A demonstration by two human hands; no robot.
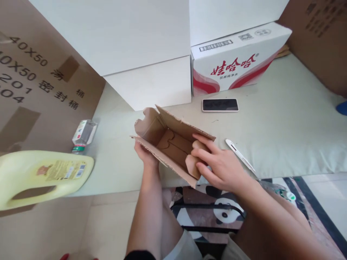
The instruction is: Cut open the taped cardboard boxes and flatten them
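- You have an open, brown corrugated cardboard box (pixel 176 126) between your hands, above the near edge of the counter (pixel 292 119) with its pale green cloth; its mouth faces up towards you and its body slants down to the right.
- Your left hand (pixel 146 153) grasps the box from outside, low on the near long wall; its fingertips are hidden behind the cardboard.
- Your right hand (pixel 222 166) is bent round the other end, fingers spread over the rim and the rounded end tabs (pixel 192 165).
- The box looks light and fairly stiff along its long walls, but the cut edges are ragged and the end tabs probably fold easily. Dry cardboard should grip well.
- The firmest hold is likely low on the long walls, near the creases; pressing hard on a rim could buckle it, and the interlocked bottom flaps may spring apart if pushed.
- Just right of your right hand lies a slim white cutter (pixel 240 154); beyond that hand is a dark-screened phone (pixel 220 105), in front of a white carton with red lettering (pixel 230 70).
- Well left of your left hand are a clear bottle with a green cap (pixel 86 131), lying on its side, and a pale yellow plastic jug (pixel 62 169) with a handle.
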